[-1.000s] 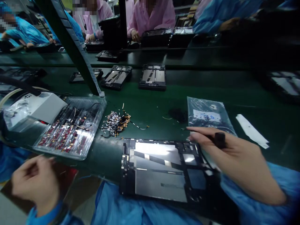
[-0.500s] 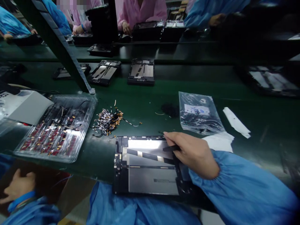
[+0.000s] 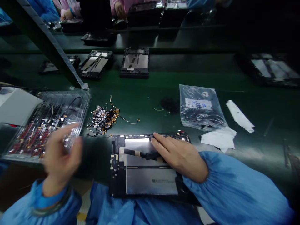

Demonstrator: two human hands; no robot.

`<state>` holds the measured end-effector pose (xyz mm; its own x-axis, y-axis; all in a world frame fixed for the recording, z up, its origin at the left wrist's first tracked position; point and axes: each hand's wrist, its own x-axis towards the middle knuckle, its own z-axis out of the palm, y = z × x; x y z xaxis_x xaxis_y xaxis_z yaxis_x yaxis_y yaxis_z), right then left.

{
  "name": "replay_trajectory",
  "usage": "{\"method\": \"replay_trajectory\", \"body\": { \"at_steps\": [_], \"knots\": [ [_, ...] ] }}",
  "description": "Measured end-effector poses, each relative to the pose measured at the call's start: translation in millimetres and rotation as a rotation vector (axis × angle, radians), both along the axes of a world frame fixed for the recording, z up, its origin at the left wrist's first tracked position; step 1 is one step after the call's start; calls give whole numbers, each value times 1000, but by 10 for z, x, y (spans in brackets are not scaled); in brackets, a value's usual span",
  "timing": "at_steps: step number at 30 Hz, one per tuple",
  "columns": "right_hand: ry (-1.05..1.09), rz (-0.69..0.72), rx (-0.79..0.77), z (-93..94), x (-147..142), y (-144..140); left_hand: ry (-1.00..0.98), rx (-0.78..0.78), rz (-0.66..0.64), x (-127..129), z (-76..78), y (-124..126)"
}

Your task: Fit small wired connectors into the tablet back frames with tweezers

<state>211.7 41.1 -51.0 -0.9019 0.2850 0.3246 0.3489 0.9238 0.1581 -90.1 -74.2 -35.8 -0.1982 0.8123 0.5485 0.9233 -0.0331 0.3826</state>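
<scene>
An opened tablet (image 3: 152, 181) lies in front of me, with a silver inner plate, a black strip across it and small circuit parts along its left edge. My right hand (image 3: 179, 154) rests on its upper right part, index and middle fingers stretched to the top edge. A slim black tool (image 3: 150, 155) sticks out from under those fingers, its far end hidden by the hand. My left hand (image 3: 62, 156) is blurred, thumb and index finger apart with nothing visible between them. It hovers at the right edge of the clear plastic tray (image 3: 85, 106) of small red and black parts.
A heap of thin cables (image 3: 103, 118) lies behind the tablet. Farther right are a clear bag (image 3: 202, 107), a dark clump (image 3: 170, 104) and white paper pieces (image 3: 220, 139). More opened tablets (image 3: 136, 62) stand along the back. A slanted post (image 3: 53, 47) rises at left; co-workers' hands (image 3: 119, 9) show beyond.
My left hand has risen from below the table edge to the tray's right side. My right hand has flattened and shifted slightly left across the tablet. The view has tilted down.
</scene>
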Motion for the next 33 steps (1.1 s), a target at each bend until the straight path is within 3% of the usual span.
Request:
{"method": "replay_trajectory", "body": {
  "at_steps": [2,3,5,7,11,21,33],
  "knots": [
    [-4,-13,31,11,-18,-11,66,-129,-403,324,-47,245],
    [-1,-22,43,16,-30,-16,107,-187,-543,467,-78,350],
    [6,-39,62,24,-58,-26,196,-256,-717,694,-139,516],
    [9,-45,79,31,-83,-36,266,-315,-796,834,-183,619],
    [14,-42,107,43,-106,-54,297,-401,-839,905,-216,681],
    [4,-77,-56,99,16,-48,220,-356,-846,848,-233,689],
    [9,-76,-27,57,26,-51,258,-357,-828,855,-242,700]
  ]
}}
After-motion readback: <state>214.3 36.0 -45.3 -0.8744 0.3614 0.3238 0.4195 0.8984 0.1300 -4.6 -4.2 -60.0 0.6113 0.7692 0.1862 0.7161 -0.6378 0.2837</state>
